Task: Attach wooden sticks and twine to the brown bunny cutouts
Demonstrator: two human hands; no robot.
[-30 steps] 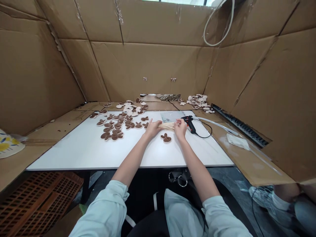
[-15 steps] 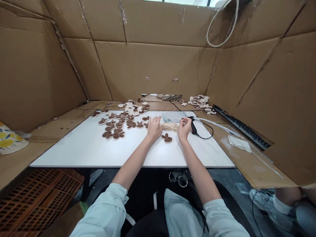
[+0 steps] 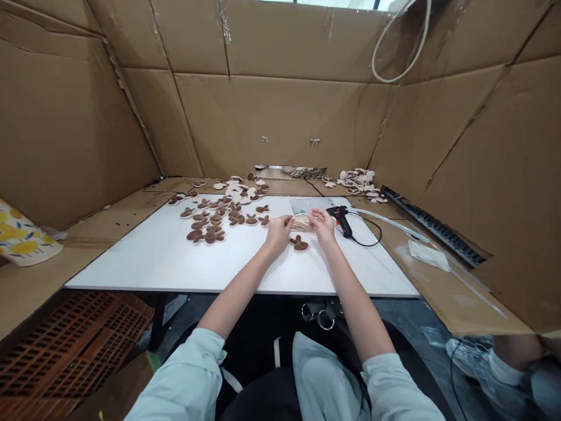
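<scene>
just now: brought left hand (image 3: 279, 232) off the bundle (image 3: 302, 224) to help right hand (image 3: 322, 227) with a thin pale strand (image 3: 301, 214) | grip: pinching near-closed on both sides, looks like | where: over or just behind bundle, can't tell, left of glue gun (image 3: 344, 221) | upshot: handling one strand two-handed now

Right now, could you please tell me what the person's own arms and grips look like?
Pale mint sleeves end near the elbows, their edges bunched, leaving the forearms uncovered. The left grip and right grip are ungloved hands, with no watch or bracelet visible; the nails are too small to make out.
</scene>
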